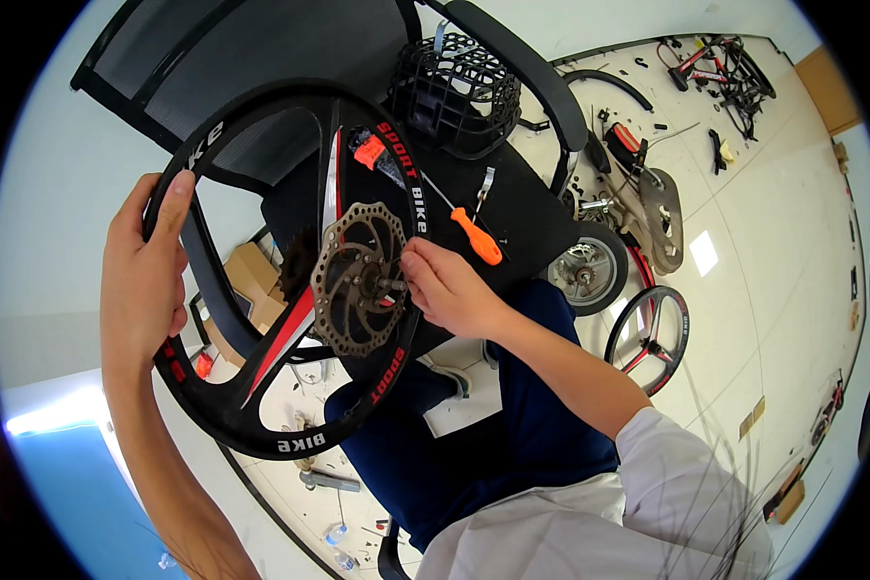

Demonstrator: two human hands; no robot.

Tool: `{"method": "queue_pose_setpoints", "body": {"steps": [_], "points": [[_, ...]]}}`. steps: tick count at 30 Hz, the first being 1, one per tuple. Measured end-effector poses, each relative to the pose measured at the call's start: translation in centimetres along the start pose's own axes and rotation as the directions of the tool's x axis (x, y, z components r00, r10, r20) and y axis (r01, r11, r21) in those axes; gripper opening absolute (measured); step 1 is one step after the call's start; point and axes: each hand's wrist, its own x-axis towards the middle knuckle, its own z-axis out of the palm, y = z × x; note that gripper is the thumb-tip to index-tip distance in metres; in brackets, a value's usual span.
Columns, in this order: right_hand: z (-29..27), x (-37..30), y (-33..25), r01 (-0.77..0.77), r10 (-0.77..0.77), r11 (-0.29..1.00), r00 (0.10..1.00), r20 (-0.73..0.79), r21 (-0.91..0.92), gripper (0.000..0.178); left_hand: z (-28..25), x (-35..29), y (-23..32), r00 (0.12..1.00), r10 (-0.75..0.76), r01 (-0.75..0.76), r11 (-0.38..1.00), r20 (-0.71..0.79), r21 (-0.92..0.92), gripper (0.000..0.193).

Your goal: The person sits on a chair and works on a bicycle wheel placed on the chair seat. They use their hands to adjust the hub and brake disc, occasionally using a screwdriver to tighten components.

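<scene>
While our left hand [147, 275] clamps the wheel [285, 345] in front of the chair [534, 193], our right hand [459, 293] pinches, fingers [425, 264] together, beside the axle [389, 285], contents unclear; hub work, we judge, next needing steadiness.

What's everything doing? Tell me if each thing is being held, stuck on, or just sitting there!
Wheel, held, not lying flat
Disc, fixed on the wheel
Left hand, closed around the wheel's edge
Right hand, fingers bent by the disc; can't tell if they hold anything
Screwdriver, lying on the seat
Basket, resting on the seat
Second wheel, on the floor
</scene>
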Motion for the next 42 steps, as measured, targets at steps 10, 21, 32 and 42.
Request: {"method": "queue_pose_setpoints", "body": {"steps": [10, 21, 32, 42], "points": [[1.0, 0.0, 0.6, 0.133, -0.164, 0.965, 0.978, -0.128, -0.224, 0.014, 0.0, -0.3, 1.1, 1.000, -0.013, 0.013, 0.999, 0.002, 0.042, 0.072], [2.6, -0.2, 2.1, 0.274, -0.385, 0.872, 0.896, -0.222, -0.405, 0.007, 0.7, -0.2, 1.3, 0.999, -0.011, 0.015, 0.997, -0.051, 0.082, 0.078], [0.1, 0.7, 1.7, 0.308, -0.348, 0.834, 0.938, -0.003, -0.459, 0.016, 0.7, -0.5, 1.6, 0.999, -0.018, 0.023, 0.994, -0.048, 0.106, 0.084], [-2.0, 2.3, 0.9, 0.426, -0.362, 0.546, 0.897, 0.255, -0.721, 0.018, 0.7, 0.1, 0.7, 0.999, -0.025, 0.028, 0.996, -0.033, 0.090, 0.082]]}}
